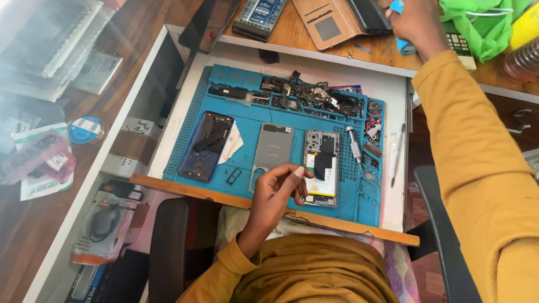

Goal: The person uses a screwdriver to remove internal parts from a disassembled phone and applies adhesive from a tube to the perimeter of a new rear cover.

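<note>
Phone repair on a blue mat, one hand at the opened phone, the other reaching up and away.

The white drawer tray point(396, 202) holds the blue mat point(255, 115), which fills it nearly edge to edge, with a bare strip at 3 o'clock where a thin tool point(397, 154) lies. On the mat, from 9 to 3 o'clock: a dark phone frame point(205, 146), a grey back cover point(272, 147), an opened phone point(321, 168) and a screwdriver point(354, 145); loose parts point(314, 95) crowd the 12 o'clock edge. The left hand point(275, 193) rests at the mat's 6 o'clock edge, fingers curled, pinching something small beside the opened phone; what it is cannot be told. The right hand point(414, 21) is at 1 o'clock on the wooden desk, closed around a blue object point(405, 46) near a green bag point(485, 22).
</note>
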